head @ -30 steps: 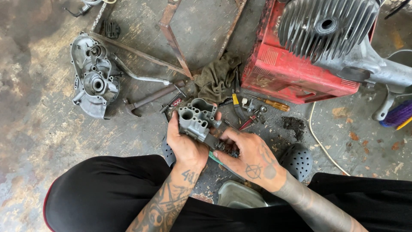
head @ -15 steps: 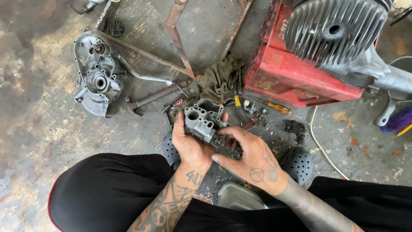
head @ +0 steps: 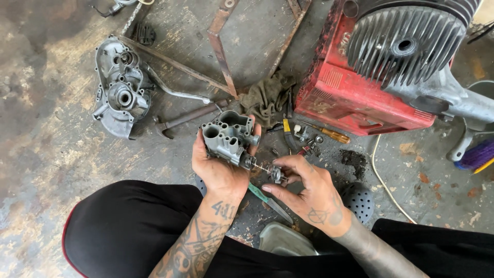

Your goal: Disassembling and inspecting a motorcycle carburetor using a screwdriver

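My left hand (head: 222, 170) cradles a grey cast-metal carburetor body (head: 228, 135), its round bores facing up. A thin shaft with a spring and a small round fitting (head: 268, 170) sticks out of the body's lower right side. My right hand (head: 309, 193) pinches that fitting between thumb and fingertips. Both hands hover above my black-trousered lap and the dirty floor. A green-handled screwdriver (head: 267, 202) lies on the floor just below my hands.
A grey engine case cover (head: 119, 87) lies at the left, with a hammer (head: 188, 118) and rusty metal frame (head: 221, 46) beside it. A dirty rag (head: 267, 98), pliers and small parts (head: 309, 138) sit behind my hands. A red crate (head: 355, 98) carries a finned engine cylinder (head: 406, 46) at the right.
My right hand has drawn back to the right, pulling the shaft and fitting out from the carburetor body. The left hand has lifted and tilted the body slightly.
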